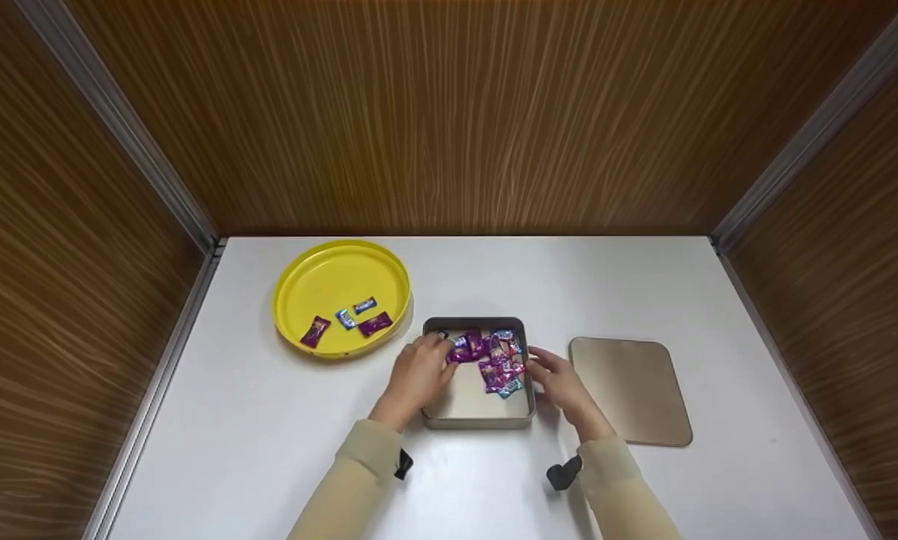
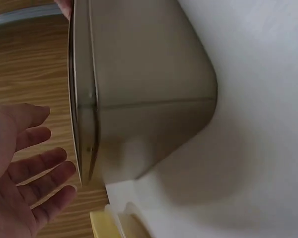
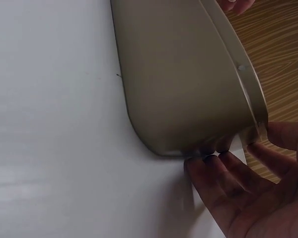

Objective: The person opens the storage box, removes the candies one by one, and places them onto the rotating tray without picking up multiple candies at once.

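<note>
In the head view a square metal tin [image 1: 479,423] stands on the white table, with several wrapped candies [image 1: 499,369] in purple, pink and blue lying inside it. My left hand [image 1: 418,373] reaches over the tin's left rim, its fingertips close above the candies on that side. Seen from the left wrist, its fingers [image 2: 44,163] are loosely spread above the rim with nothing between them. My right hand [image 1: 561,380] rests at the tin's right wall. In the right wrist view its fingertips [image 3: 196,166] touch the outside of the tin, with the thumb near the rim.
A round yellow tray [image 1: 343,259] stands at the back left, holding two purple candies [image 1: 375,324] and two blue ones [image 1: 364,304], the second purple one farther left. A flat metal lid [image 1: 630,391] lies right of the tin. Wood-grain panels [image 1: 464,120] enclose the table.
</note>
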A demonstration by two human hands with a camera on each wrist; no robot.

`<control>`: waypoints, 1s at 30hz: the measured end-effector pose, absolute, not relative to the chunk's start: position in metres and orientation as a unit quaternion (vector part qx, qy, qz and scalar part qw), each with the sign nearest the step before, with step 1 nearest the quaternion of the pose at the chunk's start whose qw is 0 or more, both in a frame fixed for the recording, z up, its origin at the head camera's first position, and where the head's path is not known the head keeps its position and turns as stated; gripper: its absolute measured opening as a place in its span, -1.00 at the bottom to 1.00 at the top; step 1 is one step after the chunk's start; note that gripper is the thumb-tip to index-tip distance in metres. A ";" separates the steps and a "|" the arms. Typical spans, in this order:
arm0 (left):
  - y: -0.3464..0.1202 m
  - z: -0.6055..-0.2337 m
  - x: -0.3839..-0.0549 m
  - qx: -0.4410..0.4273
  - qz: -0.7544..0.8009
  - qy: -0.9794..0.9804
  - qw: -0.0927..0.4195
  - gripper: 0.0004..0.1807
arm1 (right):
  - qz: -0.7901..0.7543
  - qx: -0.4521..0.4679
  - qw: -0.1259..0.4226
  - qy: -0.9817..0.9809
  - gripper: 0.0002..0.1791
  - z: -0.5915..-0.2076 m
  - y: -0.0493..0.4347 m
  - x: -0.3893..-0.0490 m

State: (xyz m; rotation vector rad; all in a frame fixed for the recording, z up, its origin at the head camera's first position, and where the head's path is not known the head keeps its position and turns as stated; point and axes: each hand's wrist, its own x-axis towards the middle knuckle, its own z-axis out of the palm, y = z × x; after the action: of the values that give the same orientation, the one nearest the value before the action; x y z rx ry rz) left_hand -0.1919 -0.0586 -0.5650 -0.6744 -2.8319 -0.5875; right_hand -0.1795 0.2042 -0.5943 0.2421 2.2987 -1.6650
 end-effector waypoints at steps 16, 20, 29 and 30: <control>-0.025 -0.576 -0.181 -0.283 -0.118 -0.951 -0.039 -0.48 | -0.587 0.087 0.142 0.793 -0.49 -0.593 0.203 -0.176; -0.019 -0.581 -0.181 -0.297 -0.117 -0.946 -0.065 -0.45 | -0.580 0.086 0.140 0.798 -0.48 -0.594 0.204 -0.176; -0.008 -0.589 -0.183 -0.356 -0.141 -0.921 -0.072 -0.44 | -0.585 0.083 0.141 0.794 -0.47 -0.596 0.205 -0.175; -0.008 -0.590 -0.183 -0.359 -0.140 -0.920 -0.072 -0.44 | -0.587 0.079 0.140 0.794 -0.48 -0.596 0.205 -0.175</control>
State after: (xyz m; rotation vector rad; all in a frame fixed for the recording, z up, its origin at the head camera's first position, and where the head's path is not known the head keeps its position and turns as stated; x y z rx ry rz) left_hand -0.1831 -0.0076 -0.5897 -1.1826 -3.0296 -0.4618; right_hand -0.1751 0.2047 -0.5956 0.2294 2.2930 -1.6961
